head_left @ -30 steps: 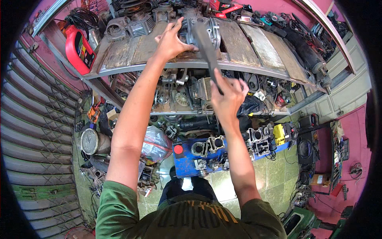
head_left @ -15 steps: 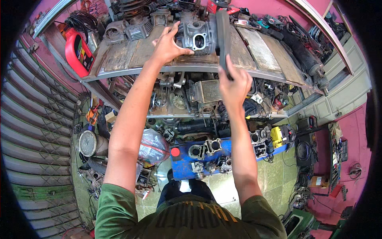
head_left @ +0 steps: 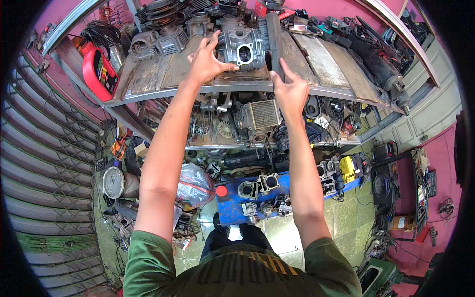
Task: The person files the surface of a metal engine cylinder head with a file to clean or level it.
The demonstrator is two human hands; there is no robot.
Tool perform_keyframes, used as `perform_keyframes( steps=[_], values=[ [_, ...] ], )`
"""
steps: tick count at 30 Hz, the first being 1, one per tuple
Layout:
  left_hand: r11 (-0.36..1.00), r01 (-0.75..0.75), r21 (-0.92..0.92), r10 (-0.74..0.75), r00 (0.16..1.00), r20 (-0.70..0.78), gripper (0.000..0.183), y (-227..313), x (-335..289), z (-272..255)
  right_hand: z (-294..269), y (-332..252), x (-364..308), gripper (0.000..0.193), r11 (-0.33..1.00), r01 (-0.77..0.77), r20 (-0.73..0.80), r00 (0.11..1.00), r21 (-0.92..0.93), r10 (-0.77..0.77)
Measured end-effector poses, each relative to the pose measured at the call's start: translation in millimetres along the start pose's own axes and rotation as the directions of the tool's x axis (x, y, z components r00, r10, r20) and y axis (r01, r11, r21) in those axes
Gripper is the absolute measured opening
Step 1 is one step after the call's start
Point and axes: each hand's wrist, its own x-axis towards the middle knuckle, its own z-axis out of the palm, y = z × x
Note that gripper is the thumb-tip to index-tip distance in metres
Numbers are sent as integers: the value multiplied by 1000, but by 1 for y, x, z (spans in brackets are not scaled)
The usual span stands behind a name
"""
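On the wooden top of the shelf stands a grey metal engine cylinder head (head_left: 246,37), its oval port facing me. My left hand (head_left: 207,59) grips it from the left side, with the thumb at its lower front edge and the fingers spread along its flank. In my right hand (head_left: 291,88) is a long, dark brush (head_left: 273,42), held upright by its lower end. The brush's bristles rest against the right side of the cylinder head, or very close to it.
Used cylinders (head_left: 170,40) and other engine parts line the back of the shelf. A red oil bottle (head_left: 97,72) stands at its left end, and a long dark exhaust pipe (head_left: 378,69) lies at the right. Below is a blue bench (head_left: 232,210) bearing several metal parts.
My right hand has drawn the brush slightly left and toward me along the side of the cylinder head. My left hand keeps its grip.
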Motion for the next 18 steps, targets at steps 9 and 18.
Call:
perform_keyframes(
  steps=[9,18],
  values=[
    [1000,8,16,-8,1000,-17,133,-2,-2,-4,-20,20,-99,46,952,-236,80,971,195,224],
    [1000,13,14,-13,1000,-8,132,3,-3,-6,1,-27,-45,46,784,452,130,888,-425,-441]
  ],
)
